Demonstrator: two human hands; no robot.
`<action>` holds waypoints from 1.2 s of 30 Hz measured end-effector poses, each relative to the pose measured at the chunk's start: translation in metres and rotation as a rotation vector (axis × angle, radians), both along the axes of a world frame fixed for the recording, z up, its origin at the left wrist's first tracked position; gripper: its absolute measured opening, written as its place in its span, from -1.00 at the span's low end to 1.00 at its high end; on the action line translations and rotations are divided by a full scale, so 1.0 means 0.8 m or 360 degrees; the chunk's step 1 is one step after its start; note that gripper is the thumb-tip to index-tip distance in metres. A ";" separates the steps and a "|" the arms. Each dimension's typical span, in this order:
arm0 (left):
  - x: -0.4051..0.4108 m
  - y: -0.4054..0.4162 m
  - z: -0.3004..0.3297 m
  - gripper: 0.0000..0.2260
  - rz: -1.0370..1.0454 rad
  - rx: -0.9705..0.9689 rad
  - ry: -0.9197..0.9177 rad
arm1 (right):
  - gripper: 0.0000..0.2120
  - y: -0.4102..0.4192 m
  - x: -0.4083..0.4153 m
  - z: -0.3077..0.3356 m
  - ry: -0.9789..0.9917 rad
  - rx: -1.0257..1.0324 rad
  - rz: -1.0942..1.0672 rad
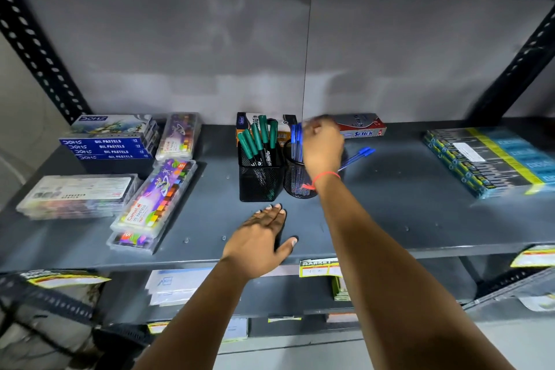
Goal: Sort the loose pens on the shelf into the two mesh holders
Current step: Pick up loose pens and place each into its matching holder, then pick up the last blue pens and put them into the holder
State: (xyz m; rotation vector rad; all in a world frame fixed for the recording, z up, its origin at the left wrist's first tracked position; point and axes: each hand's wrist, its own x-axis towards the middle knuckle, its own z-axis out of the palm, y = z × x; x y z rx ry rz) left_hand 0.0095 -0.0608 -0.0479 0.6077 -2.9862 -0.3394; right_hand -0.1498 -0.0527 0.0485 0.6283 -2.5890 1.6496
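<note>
Right hand [322,147] over round holder [297,177], grip blurred, cannot tell; left hand [258,237] flat, released; next: loose blue pens [359,155] just right.

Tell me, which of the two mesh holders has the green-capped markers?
The square holder on the left; the round holder beside it carries blue pens.

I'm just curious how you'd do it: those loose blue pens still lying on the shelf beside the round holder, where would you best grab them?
Probably by the blue-capped ends, coming from the right. The loose blue pens lie flat, slanting away from the round mesh holder; their other ends are hidden behind the right hand.
</note>
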 end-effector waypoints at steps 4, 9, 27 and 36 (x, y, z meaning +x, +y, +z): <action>-0.004 -0.001 -0.001 -0.35 -0.0032 -0.0004 -0.0015 | -0.82 0.035 -0.032 -0.031 -0.0153 -0.0175 -0.0422; -0.004 -0.002 -0.006 -0.21 0.0002 -0.0035 0.0027 | -0.65 0.058 -0.046 -0.082 -0.0301 0.0752 -0.0110; -0.002 -0.001 -0.006 -0.20 0.0020 -0.0097 0.0074 | -0.62 0.048 -0.064 -0.081 -0.0021 0.1312 0.0054; -0.002 -0.001 -0.004 -0.18 0.0011 -0.0046 0.0056 | -0.65 0.081 -0.041 -0.078 -0.0027 0.1264 -0.0073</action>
